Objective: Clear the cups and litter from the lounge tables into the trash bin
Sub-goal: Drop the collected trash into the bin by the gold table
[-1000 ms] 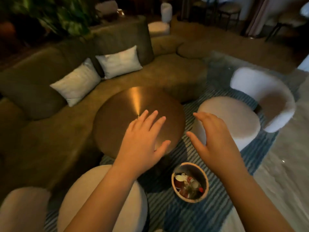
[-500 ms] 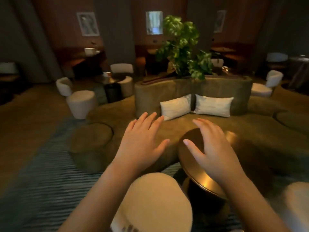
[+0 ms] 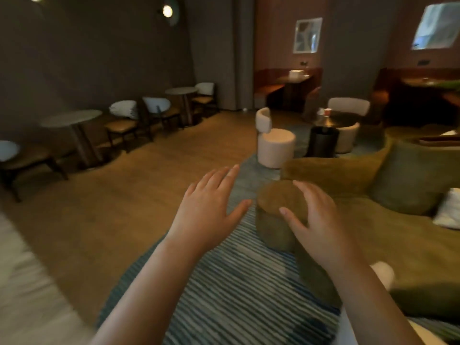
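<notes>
My left hand (image 3: pixel 207 204) and my right hand (image 3: pixel 316 222) are both stretched out in front of me, fingers spread, holding nothing. Far off at the right, a red cup (image 3: pixel 328 112) stands on a dark round lounge table (image 3: pixel 344 119), with something pale beside it that I cannot make out. The trash bin is out of view.
An olive pouf (image 3: pixel 278 207) and the olive sofa (image 3: pixel 398 220) lie right under my right hand. A striped blue rug (image 3: pixel 236 282) covers the floor ahead. White round chairs (image 3: pixel 275 145) ring the far table. Café tables (image 3: pixel 72 118) and chairs line the left wall.
The view has swung left, away from the brass table and the bin of litter, toward the far side of the lounge. Both hands stay raised, spread and holding nothing.
</notes>
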Demonstrator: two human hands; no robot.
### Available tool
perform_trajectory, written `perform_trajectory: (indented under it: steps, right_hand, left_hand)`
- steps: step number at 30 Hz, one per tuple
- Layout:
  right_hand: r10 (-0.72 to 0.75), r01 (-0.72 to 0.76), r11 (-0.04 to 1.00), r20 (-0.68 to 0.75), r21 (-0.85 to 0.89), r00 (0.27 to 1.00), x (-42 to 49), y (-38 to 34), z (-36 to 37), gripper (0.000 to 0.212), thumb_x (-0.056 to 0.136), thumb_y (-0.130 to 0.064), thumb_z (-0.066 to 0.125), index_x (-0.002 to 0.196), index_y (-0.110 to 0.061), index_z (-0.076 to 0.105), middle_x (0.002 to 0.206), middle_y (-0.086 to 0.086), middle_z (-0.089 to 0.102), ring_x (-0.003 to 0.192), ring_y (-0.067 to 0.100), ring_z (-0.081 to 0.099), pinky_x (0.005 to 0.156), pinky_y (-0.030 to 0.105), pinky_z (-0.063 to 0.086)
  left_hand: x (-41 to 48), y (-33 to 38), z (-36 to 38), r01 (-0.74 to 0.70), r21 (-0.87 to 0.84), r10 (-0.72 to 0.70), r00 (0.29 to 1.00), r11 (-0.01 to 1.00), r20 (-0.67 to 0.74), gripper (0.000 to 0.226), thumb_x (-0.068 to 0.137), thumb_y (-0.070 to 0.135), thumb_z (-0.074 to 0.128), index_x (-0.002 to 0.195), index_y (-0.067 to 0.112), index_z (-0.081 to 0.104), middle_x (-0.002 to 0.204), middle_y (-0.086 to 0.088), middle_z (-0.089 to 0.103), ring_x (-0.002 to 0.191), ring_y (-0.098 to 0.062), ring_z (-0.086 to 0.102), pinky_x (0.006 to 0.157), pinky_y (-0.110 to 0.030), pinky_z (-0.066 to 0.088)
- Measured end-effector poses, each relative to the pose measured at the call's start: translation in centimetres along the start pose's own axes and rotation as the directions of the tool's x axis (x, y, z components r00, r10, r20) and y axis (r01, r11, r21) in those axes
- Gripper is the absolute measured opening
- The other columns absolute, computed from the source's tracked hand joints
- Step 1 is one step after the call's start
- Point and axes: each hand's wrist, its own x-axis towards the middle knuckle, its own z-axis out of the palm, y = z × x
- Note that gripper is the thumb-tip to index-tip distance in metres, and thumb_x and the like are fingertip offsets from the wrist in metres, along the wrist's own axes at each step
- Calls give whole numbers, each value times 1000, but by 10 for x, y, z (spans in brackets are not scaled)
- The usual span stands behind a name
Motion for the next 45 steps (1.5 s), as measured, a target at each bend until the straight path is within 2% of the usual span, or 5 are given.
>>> perform_trajectory:
  steps: [13,23,30,41,45]
  right_hand:
    - [78,-93,991,145,99,986,153,12,169,72,80,-62,38,142,-26,33,146,-7,35,135,9,27,107,28,27]
    - [178,-187,979,109,83,978,385,94,273,60,88,-52,50,141,-32,30,146,-10,31,132,5,23,101,23,19]
    - [147,-153,988,124,38,981,525,125,354,58,88,-49,51,140,-33,31,146,-9,31,132,6,23,100,24,22]
    - [322,-322,947,43,-13,946,769,209,475,58,91,-44,52,143,-30,30,149,-7,30,135,9,22,102,24,19]
    - [361,-361,931,-13,-60,932,847,240,494,60,90,-44,52,143,-29,30,150,-6,29,135,8,19,103,23,17]
  left_hand:
    - [120,-159,99,102,-76,-89,984,992,153,73,86,63,24,148,29,13,156,5,13,142,-13,8,113,-34,12]
    - [354,-255,188,87,-74,-75,987,994,143,70,89,61,16,149,25,8,155,7,17,140,-9,13,110,-28,13]
    - [475,-334,250,96,-119,-76,984,988,163,65,90,60,20,146,26,24,151,7,26,136,-7,23,108,-26,19]
    - [745,-471,372,-45,-193,77,984,980,160,60,92,57,31,143,27,31,145,9,36,130,-4,29,98,-16,21]
    - [851,-485,412,-118,-218,154,976,969,156,60,92,55,36,144,24,31,146,6,35,132,-8,29,102,-22,24]
